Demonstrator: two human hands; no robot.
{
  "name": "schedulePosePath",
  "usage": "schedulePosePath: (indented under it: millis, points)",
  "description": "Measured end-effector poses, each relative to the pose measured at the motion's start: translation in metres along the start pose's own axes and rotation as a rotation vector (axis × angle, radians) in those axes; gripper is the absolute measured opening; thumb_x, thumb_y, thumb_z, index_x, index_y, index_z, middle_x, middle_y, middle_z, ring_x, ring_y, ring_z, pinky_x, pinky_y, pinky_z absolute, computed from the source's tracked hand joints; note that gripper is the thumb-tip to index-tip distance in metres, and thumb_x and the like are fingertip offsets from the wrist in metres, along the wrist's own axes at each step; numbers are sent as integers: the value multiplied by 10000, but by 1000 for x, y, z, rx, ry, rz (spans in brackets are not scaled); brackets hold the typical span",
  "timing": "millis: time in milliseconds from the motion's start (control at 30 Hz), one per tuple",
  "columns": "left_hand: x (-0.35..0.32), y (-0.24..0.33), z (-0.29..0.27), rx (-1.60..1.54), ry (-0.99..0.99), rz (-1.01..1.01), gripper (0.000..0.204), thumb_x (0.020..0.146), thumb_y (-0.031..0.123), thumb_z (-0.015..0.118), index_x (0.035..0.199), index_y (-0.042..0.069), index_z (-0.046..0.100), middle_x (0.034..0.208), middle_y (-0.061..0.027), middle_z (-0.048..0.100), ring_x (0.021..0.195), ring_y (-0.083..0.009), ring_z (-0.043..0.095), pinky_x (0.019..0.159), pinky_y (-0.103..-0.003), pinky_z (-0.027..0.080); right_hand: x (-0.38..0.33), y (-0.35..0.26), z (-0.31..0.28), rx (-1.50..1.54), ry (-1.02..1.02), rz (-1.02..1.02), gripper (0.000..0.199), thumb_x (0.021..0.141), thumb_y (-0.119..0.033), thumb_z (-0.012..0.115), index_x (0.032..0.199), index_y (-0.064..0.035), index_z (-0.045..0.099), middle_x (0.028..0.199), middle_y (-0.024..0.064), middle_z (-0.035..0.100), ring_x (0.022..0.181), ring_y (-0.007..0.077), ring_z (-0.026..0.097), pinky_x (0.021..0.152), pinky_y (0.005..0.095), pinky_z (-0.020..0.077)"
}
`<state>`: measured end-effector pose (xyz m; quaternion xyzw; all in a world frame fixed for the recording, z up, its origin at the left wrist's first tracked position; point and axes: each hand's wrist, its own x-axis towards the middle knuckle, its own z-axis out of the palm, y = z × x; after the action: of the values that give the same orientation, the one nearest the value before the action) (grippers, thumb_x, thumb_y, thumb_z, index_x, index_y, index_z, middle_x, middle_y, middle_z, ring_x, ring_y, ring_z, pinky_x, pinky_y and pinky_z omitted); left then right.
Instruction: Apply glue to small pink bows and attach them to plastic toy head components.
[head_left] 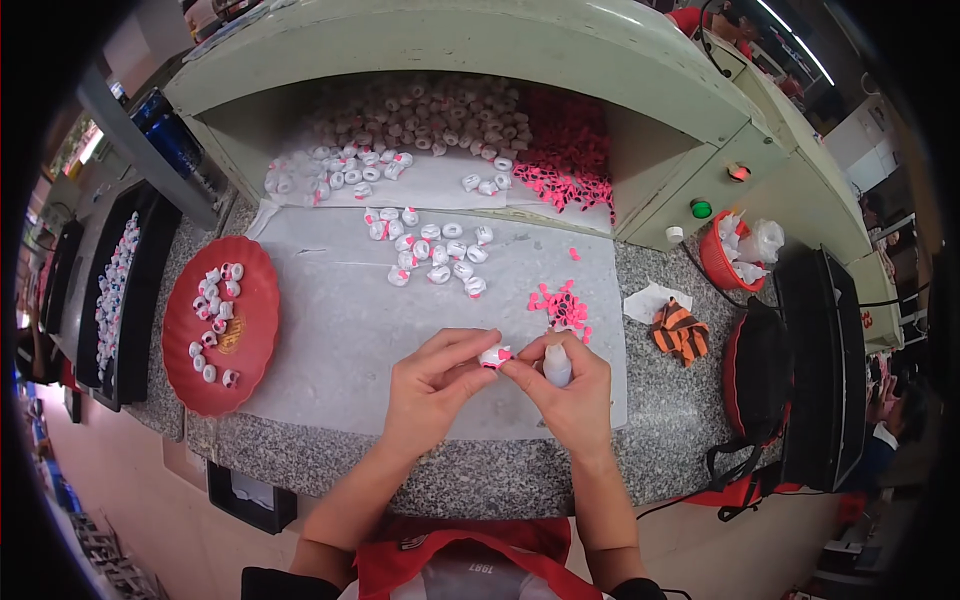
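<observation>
A pale green cabinet (450,40) spans the back of the speckled grey counter (480,485), with its open bay facing the person. Inside the bay, a wide heap of white pieces (430,115) fills the left and middle, and a heap of pink bits (565,140) lies to its right, spilling toward the front. A pale grey sheet (320,340) covers the middle of the counter. A long black tray (150,270) at the far left holds a narrow row of small pieces, and a black bag (755,370) with red trim sits at the right. The red plate (255,320), scalloped at the rim, rests at the left, overlapping the sheet's edge, with more white pieces lying on it. On the right, near the cabinet, a red basket (712,268) holds whitish plastic things; nearer the sheet is an orange-and-black striped rag (682,332). Both hands meet over the front of the sheet. The left hand (435,385) pinches one white piece with a pink patch — the held piece (490,356) — between thumb and fingers. The right hand (578,395) grips a small clear bottle (557,366), tip up, while its thumb and forefinger close together at the held piece's pink side. Just beyond the right hand lies a small pink pile (562,305); loose white pieces (440,250) are scattered farther back.
</observation>
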<state>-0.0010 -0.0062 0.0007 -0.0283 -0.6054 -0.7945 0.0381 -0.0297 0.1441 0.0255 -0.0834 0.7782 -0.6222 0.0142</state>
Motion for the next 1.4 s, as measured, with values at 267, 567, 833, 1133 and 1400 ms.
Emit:
schedulePosePath:
  millis: [267,567,833,1133,1400]
  points:
    - [3,2,8,-187,16,-95,287,756,-101,535,1037,-47,561,1030,-129,555,936,-187,556,815,-269,451,0,2,-1,42,-59,-10,181,696,-59,689,847,-15,600,742,26,596,683,75,541,602,218,435]
    - [-1,-4,2,-153,18,-68,288,746,-79,549,1032,-44,560,972,-149,586,907,-204,577,809,-296,460,-3,11,-2,-61,-96,-113,183,698,-88,680,851,-29,598,773,76,613,730,172,599,661,270,462]
    - [-7,6,1,-346,154,-231,341,755,-42,570,1090,-26,508,859,-121,604,774,-148,601,647,-240,504,-1,2,3,7,-147,-309,229,669,11,672,887,-5,606,844,100,566,680,128,547,626,251,458]
    - [-5,9,0,-126,-39,-54,245,764,-74,568,1000,-55,505,856,-116,600,796,-178,614,662,-245,510,5,14,1,492,-216,-151,139,717,27,623,839,4,559,841,113,578,611,109,522,514,207,429]
    - [-7,9,0,-75,-33,-81,240,762,-51,585,990,-42,508,868,-132,607,769,-174,622,633,-233,506,2,18,3,415,-230,-60,162,730,1,628,878,-6,563,837,88,586,622,79,513,510,195,408]
